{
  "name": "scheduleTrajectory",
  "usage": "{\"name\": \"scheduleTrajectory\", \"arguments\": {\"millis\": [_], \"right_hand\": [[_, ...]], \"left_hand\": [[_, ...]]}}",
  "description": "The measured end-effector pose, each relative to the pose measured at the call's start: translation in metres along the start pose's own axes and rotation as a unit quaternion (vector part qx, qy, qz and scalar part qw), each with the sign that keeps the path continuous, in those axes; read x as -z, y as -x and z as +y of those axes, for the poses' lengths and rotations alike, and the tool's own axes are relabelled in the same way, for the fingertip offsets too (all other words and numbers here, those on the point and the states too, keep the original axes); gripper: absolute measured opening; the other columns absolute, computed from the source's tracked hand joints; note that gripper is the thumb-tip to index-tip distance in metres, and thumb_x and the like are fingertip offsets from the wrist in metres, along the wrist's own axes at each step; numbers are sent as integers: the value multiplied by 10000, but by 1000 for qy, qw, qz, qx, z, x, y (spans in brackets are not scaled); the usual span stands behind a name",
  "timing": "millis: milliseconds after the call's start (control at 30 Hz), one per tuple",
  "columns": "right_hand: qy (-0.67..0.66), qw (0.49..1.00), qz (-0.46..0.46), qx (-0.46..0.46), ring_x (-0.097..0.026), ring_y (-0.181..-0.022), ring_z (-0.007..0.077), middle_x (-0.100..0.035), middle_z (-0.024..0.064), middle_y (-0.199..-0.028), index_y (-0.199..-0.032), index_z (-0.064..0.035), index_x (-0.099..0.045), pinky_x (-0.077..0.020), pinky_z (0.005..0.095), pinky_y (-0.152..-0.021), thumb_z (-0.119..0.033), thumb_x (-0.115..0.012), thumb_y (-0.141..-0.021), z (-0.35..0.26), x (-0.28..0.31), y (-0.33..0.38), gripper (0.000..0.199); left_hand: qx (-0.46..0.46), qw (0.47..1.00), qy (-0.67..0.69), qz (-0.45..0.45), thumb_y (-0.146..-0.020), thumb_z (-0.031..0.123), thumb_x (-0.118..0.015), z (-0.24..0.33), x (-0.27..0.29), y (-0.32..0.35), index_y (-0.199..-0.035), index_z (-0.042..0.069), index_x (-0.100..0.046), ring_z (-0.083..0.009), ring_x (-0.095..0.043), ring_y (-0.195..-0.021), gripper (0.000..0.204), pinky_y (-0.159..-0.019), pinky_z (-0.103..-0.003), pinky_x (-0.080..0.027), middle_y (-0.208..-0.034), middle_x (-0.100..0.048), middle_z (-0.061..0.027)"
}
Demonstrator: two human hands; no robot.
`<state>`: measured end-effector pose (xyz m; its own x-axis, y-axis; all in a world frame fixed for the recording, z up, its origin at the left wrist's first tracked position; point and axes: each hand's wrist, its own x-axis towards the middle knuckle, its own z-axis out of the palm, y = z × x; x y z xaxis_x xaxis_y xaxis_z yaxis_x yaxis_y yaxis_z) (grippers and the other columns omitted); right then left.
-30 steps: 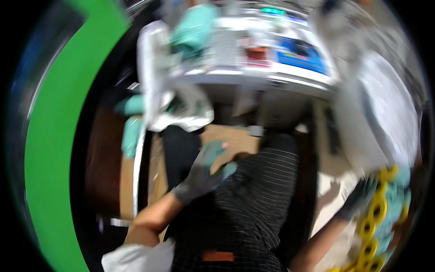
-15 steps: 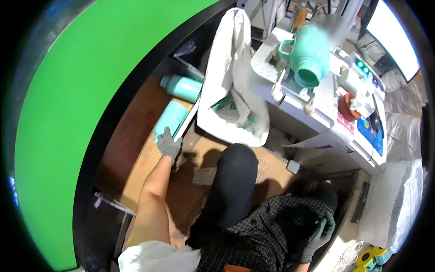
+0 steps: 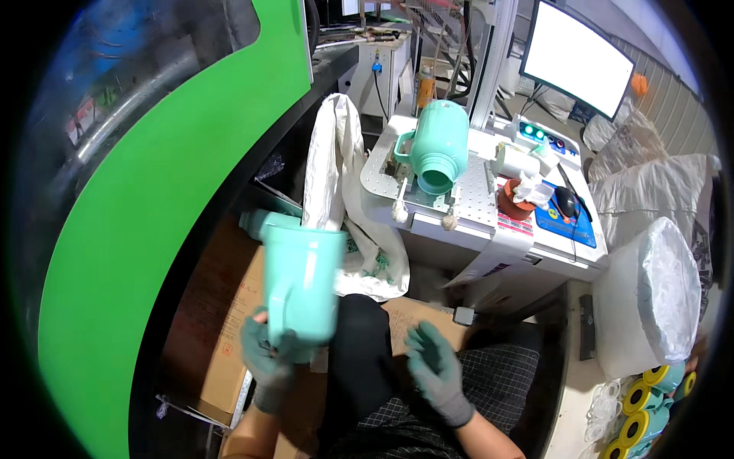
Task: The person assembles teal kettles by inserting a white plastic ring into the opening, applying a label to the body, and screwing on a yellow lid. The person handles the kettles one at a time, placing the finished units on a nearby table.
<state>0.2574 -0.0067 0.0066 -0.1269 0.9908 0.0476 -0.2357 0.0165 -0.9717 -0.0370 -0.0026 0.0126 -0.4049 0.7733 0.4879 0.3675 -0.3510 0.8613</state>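
Observation:
A mint-green plastic jug (image 3: 304, 264) with a side handle is held up in front of my left knee. My left hand (image 3: 266, 366), in a grey-green glove, grips it low near the handle; part of the fingers is hidden. My right hand (image 3: 437, 366), gloved alike, hangs above my right thigh with fingers apart and nothing in it. Beyond the held jug, another mint-green piece (image 3: 251, 222) is partly covered. A similar handled jug (image 3: 443, 138) rests tilted on the perforated work table (image 3: 482, 203), its round opening toward me.
A white sack (image 3: 329, 168) with green scraps inside stands between the green machine panel (image 3: 176, 176) and the table. A cardboard box (image 3: 233, 344) lies at left. The table bears a reddish-brown pot (image 3: 514, 203) and a mouse (image 3: 564, 201). Yellow-rimmed green parts (image 3: 641, 424) lie at lower right.
My left hand has lifted the jug from the box and brought it nearer. My right hand has come up and inward from the lower right. The view has shifted, showing more of the table's far side.

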Motion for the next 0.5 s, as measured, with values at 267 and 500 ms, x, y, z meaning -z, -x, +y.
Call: {"name": "scheduleTrajectory", "arguments": {"millis": [267,500], "right_hand": [[-422,851,-15,-312,-670,-1123,333,-604,172,-1375,-1555,-28,-334,-568,457,-927,-380,-703,-953,-53,52,76,790],[281,914,289,43,-672,-822,215,-726,127,-1019,-1204,-4,-674,-562,322,-754,-157,-610,-1024,-61,84,189,245]], "left_hand": [[-94,880,145,-443,-824,312,-855,90,-90,39,-1459,40,-492,-352,-458,-1395,781,-1175,-475,-358,-1443,-500,-197],[-291,790,-47,-537,-795,527,-824,109,-168,108,-1472,152,-484,-324,-513,-1331,846,-1150,-536,-408,-1378,-535,-103]]}}
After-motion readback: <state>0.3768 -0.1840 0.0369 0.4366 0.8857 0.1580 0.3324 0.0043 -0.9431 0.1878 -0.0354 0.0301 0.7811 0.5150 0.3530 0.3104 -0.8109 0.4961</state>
